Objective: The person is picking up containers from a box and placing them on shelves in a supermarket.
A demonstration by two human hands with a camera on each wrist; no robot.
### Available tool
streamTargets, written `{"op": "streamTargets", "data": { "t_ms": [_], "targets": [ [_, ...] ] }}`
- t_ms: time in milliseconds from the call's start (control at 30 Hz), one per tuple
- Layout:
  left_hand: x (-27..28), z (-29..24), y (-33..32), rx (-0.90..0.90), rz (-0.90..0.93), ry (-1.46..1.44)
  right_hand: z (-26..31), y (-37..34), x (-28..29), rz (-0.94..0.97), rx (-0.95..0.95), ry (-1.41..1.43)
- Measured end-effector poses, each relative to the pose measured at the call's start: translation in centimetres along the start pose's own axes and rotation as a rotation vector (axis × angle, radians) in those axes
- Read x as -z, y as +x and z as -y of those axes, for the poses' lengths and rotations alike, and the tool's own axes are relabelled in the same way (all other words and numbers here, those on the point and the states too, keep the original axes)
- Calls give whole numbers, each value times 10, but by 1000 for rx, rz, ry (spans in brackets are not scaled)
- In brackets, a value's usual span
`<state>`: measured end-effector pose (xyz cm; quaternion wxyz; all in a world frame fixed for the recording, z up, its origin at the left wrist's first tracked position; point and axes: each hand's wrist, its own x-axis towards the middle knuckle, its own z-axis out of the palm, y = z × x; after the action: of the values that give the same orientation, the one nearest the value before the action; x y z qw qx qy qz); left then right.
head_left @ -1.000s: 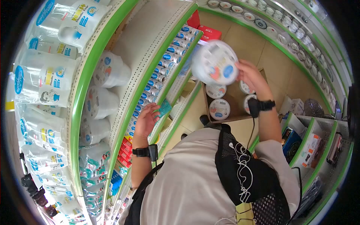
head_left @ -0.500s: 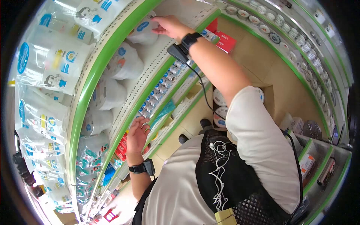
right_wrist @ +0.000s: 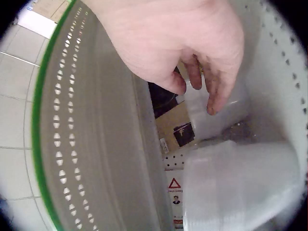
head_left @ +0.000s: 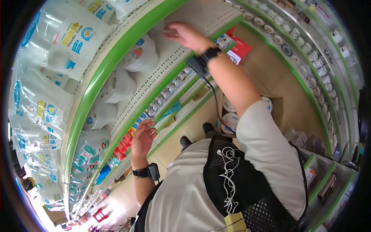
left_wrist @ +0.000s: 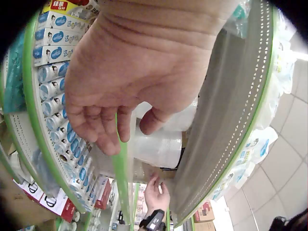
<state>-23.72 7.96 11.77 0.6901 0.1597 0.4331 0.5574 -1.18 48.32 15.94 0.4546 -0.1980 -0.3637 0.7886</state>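
Observation:
My right hand (head_left: 183, 34) reaches into the shelf on the left in the head view. In the right wrist view its fingers hang loosely bent over a stack of clear plastic bowls (right_wrist: 226, 115), fingertips right at its side and thumb apart. Another bowl stack (right_wrist: 240, 187) stands close by. More wrapped bowl stacks with printed round labels (head_left: 145, 56) line the same shelf in a row, lying on their sides. My left hand (head_left: 143, 137) hovers beside the lower shelf edge, palm up, fingers loosely bent and holding nothing.
An open cardboard box (head_left: 277, 116) on the floor holds round labelled packs (head_left: 230, 120). Bagged plastic cups (head_left: 73, 36) fill the upper shelf. Below are rows of small rolls (head_left: 166, 92) and red boxes (head_left: 123, 145). Green shelf edges (head_left: 96, 73) run beside the arms. Bowls (head_left: 288, 50) line the opposite shelf.
A second ago my right hand held a labelled bowl stack over the box; it moved left onto the shelf with a stack, then drew slightly back. My left hand shifted slightly down and left.

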Motion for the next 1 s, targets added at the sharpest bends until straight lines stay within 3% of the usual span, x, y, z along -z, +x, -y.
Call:
{"op": "streamTargets", "data": {
  "t_ms": [67,167,267,400,467,600,700,800,1000],
  "targets": [
    [5,-1,7,24,30,-3,-4,-60,14,1,38,35],
    [16,4,19,73,97,-2,-5,-166,37,-191,-3,-13],
    [20,0,33,140,186,36,-7,-266,99,-391,72,-1],
    [14,-1,58,215,280,110,6,-401,143,-898,141,68],
    [16,8,73,270,337,126,0,-478,150,-1050,208,89],
    [12,44,89,386,426,156,-19,-590,121,-1148,295,71],
    [8,64,104,447,482,193,-38,-625,105,-1224,346,86],
    [6,74,117,480,473,212,-48,-611,93,-1240,252,49],
    [-39,100,114,488,430,253,-23,-606,125,-1263,90,-109]
  ]
}}
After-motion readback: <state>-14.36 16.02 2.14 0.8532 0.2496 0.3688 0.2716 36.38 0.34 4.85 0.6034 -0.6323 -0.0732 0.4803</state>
